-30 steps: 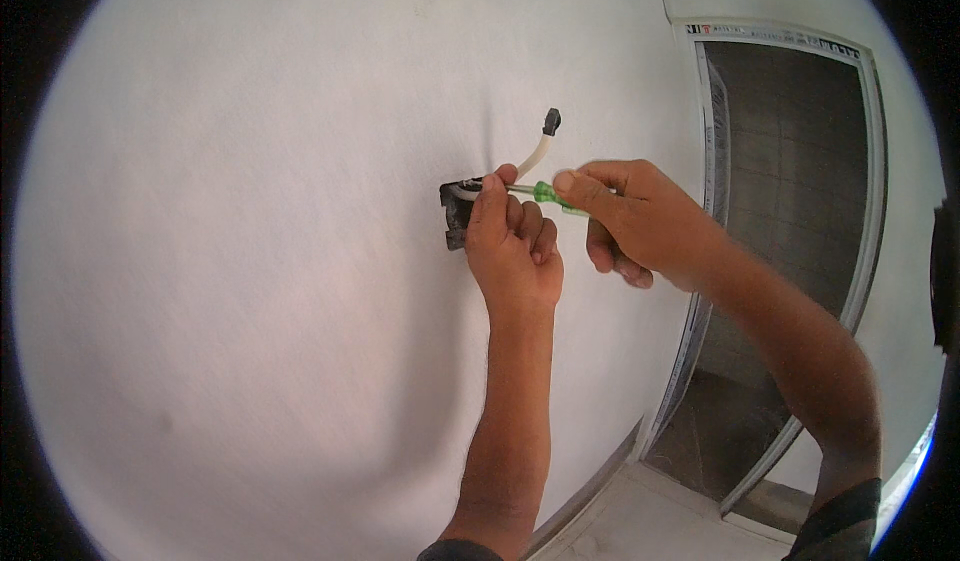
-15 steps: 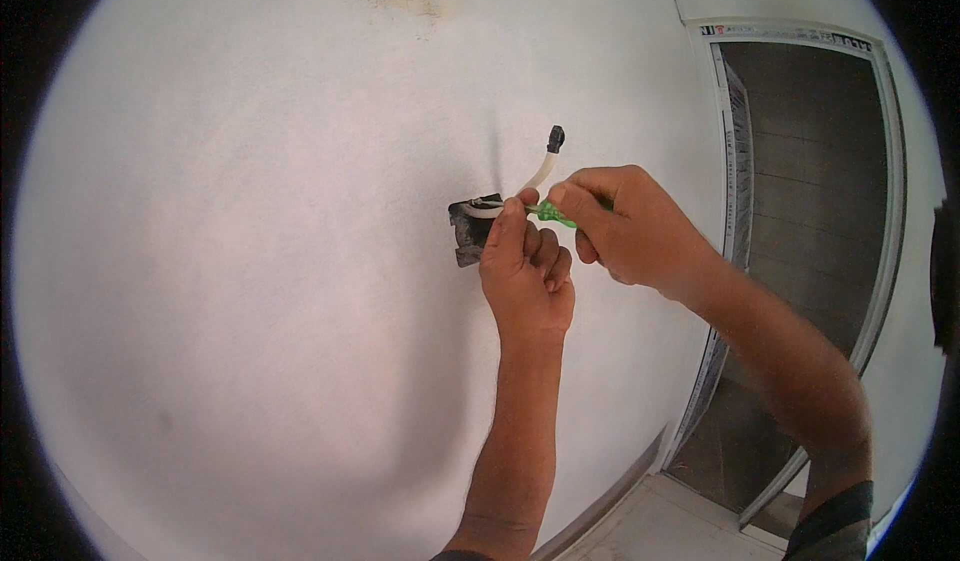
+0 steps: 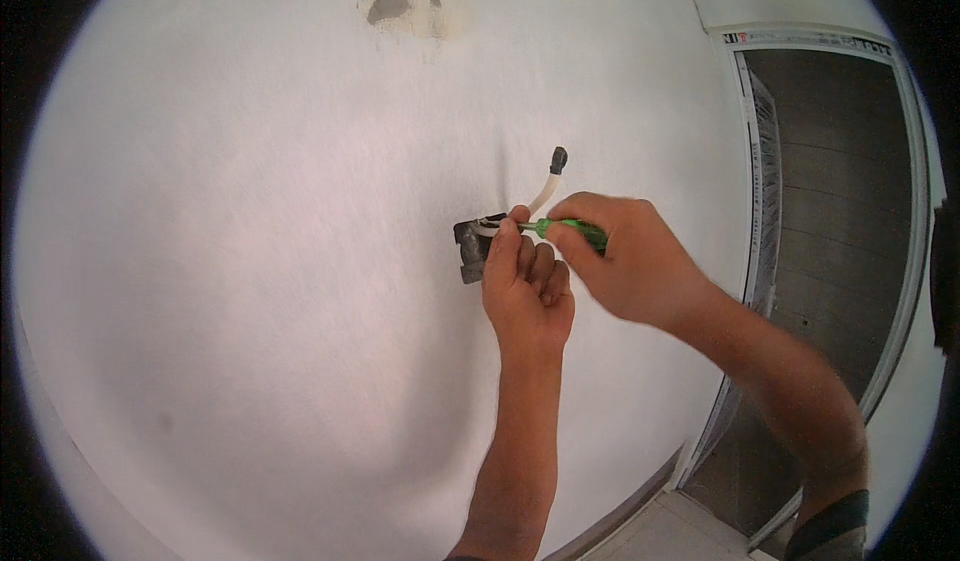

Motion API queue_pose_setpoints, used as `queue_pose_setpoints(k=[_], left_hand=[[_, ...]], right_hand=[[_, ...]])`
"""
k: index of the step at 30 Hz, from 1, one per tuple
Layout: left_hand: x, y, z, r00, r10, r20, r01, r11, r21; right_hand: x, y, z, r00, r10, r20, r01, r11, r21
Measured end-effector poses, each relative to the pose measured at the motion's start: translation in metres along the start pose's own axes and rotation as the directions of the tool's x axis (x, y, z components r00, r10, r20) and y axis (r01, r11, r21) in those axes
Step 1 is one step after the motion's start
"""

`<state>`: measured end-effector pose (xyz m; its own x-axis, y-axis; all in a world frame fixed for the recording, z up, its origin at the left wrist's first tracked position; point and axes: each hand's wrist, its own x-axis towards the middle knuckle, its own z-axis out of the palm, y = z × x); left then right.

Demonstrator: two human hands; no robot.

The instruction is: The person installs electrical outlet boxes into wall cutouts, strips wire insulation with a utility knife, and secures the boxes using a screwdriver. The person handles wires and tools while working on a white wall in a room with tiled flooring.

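Faces a white wall (image 3: 260, 261), left of a framed doorway (image 3: 845, 201). Closes the right hand (image 3: 635, 261) on a screwdriver and pinches the left hand's (image 3: 527, 286) thumb and finger together, cannot tell on what, before a black recessed wall box (image 3: 471, 258). Aims the green-handled screwdriver (image 3: 543, 228) at the left fingertips, just below a white cable (image 3: 545, 194).

The right hand (image 3: 640, 259) grips a green-handled screwdriver (image 3: 592, 234).
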<state>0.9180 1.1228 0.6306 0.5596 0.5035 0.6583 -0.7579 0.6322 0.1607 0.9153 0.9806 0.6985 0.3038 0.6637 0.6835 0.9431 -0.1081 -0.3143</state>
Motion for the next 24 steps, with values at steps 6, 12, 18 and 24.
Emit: queue_pose_setpoints(k=[6, 12, 18, 24], left_hand=[[-0.002, -0.002, 0.008, 0.997, 0.009, -0.083, -0.007, 1.0, 0.023], [-0.005, -0.002, 0.011, 0.985, 0.068, -0.161, -0.059, 0.997, 0.057], [-0.021, 0.024, -0.018, 0.82, 0.523, 0.233, -0.38, 0.191, 0.905], [-0.009, 0.071, 0.014, 0.731, 0.237, 0.64, -0.287, -0.744, 0.603]], right_hand=[[-0.007, 0.03, 0.011, 0.832, -0.532, -0.157, 0.405, 0.776, -0.483], [0.003, 0.02, 0.001, 0.983, -0.177, -0.041, 0.173, 0.98, -0.096], [0.014, 0.039, -0.002, 0.788, -0.576, -0.218, 0.514, 0.81, -0.281], [0.024, 0.018, -0.017, 0.995, -0.098, -0.002, 0.097, 0.988, -0.124]])
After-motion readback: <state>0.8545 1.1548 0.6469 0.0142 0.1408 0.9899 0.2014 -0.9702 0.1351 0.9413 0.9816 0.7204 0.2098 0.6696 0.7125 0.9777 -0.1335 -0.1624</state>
